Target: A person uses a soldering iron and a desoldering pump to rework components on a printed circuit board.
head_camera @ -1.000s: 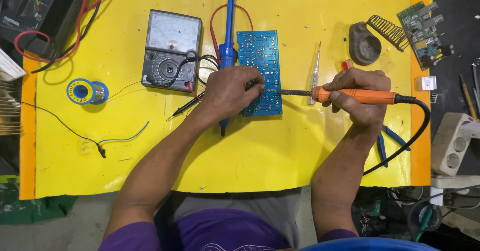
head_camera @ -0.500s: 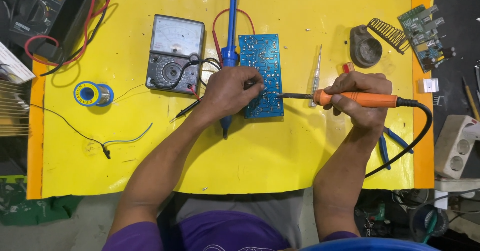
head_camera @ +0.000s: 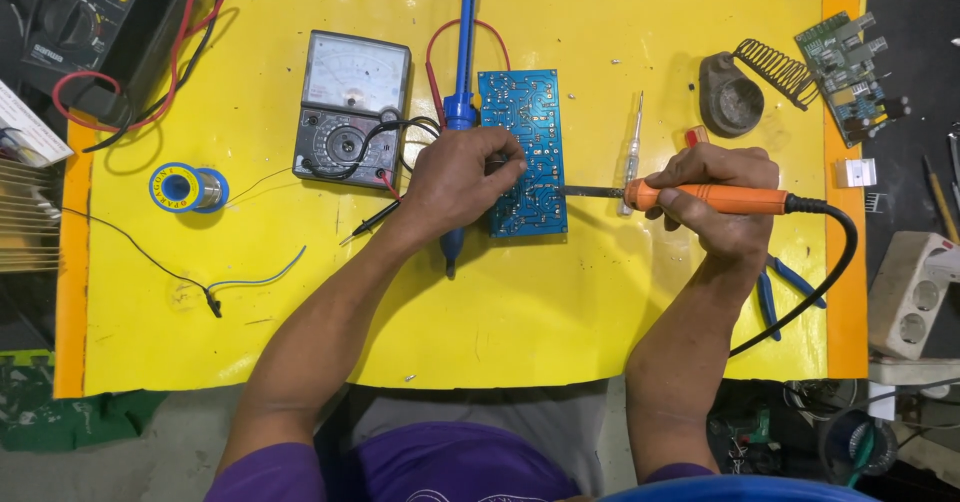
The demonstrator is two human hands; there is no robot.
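A blue circuit board [head_camera: 527, 142] lies flat in the middle of the yellow table [head_camera: 620, 302]. My left hand [head_camera: 462, 177] rests on the board's left edge, fingers pressing it down. My right hand [head_camera: 722, 194] grips an orange-handled soldering iron [head_camera: 715, 199]; its metal tip points left and touches the board's right edge. A blue desoldering pump [head_camera: 461, 92] lies upright on the table beside the board, passing under my left hand.
An analog multimeter [head_camera: 350, 107] sits left of the board, a solder spool [head_camera: 185, 187] further left, a digital meter [head_camera: 95, 22] at top left. A test screwdriver [head_camera: 632, 152], iron stand [head_camera: 745, 87], second circuit board [head_camera: 850, 62], blue pliers [head_camera: 785, 287] and power strip [head_camera: 915, 292] lie right.
Both hands hold their places on the board and the iron; only the camera view has shifted slightly, moving everything a little right and down.
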